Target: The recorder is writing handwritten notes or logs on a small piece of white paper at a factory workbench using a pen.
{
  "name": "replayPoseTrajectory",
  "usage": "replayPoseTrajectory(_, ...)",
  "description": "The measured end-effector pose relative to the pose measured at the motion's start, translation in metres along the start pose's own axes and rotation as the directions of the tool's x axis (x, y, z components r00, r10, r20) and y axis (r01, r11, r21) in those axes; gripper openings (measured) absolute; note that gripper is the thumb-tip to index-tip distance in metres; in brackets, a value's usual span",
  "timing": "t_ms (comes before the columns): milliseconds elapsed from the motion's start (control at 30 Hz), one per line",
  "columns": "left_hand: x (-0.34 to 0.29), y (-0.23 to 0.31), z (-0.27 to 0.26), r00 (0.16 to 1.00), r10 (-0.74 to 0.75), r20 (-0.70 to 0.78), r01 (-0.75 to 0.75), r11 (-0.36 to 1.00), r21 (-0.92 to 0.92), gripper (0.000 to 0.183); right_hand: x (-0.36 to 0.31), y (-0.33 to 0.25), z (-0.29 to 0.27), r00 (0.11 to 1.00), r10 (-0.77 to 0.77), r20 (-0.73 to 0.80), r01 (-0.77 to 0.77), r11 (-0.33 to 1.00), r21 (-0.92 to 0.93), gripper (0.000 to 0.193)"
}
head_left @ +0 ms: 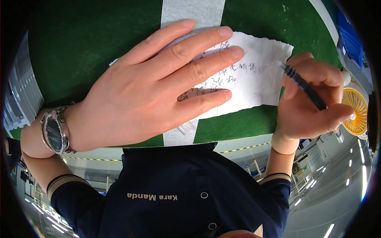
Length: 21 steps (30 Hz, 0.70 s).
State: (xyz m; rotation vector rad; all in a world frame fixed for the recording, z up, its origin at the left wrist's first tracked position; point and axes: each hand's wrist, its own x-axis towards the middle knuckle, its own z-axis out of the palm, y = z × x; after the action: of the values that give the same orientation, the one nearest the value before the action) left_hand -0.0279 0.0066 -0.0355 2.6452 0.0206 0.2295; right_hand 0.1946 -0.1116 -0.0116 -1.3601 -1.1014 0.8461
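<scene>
My left hand (166, 79) lies spread over a torn sheet of white paper (262, 87), its fingers stretched out and apart. Dark handwriting shows on the paper between and beyond those fingers; part of it is hidden under the hand. At the sheet's right edge, my right hand (313, 95) is closed around a black pen (305, 88). The pen's tip points up and to the left, close to the paper; whether it touches, I cannot tell. A silver wristwatch (55, 131) is on my left wrist.
The paper rests on a green tabletop (95, 31) crossed by a pale strip (192, 12). Grey-white ridged plastic parts (22, 91) stand at the left edge. On the right are a yellow fan (354, 111) and a blue bin (351, 39). A small clear piece (184, 129) lies by the near edge.
</scene>
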Motion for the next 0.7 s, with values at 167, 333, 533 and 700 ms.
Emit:
replayPoseTrajectory(167,0.001,0.001,0.0,1.0,-0.021,-0.017,0.02,1.0,-0.017,0.041,-0.001,0.002,-0.003,0.998,0.014,-0.055,-0.02,0.994,-0.11,0.051)
replayPoseTrajectory(333,0.003,0.001,0.0,0.997,-0.068,-0.042,0.066,0.996,-0.054,0.044,-0.002,0.003,-0.004,0.999,0.031,-0.044,-0.035,0.995,-0.09,0.05)
replayPoseTrajectory(533,0.011,0.009,-0.008,0.988,-0.152,-0.038,0.15,0.988,-0.031,0.043,0.001,0.0,-0.006,0.998,0.015,-0.054,-0.022,0.993,-0.119,0.052)
replayPoseTrajectory(700,0.011,0.009,-0.008,0.988,-0.157,-0.01,0.157,0.988,-0.008,0.044,0.003,0.004,-0.003,1.0,-0.006,-0.025,0.003,0.993,-0.118,0.053)
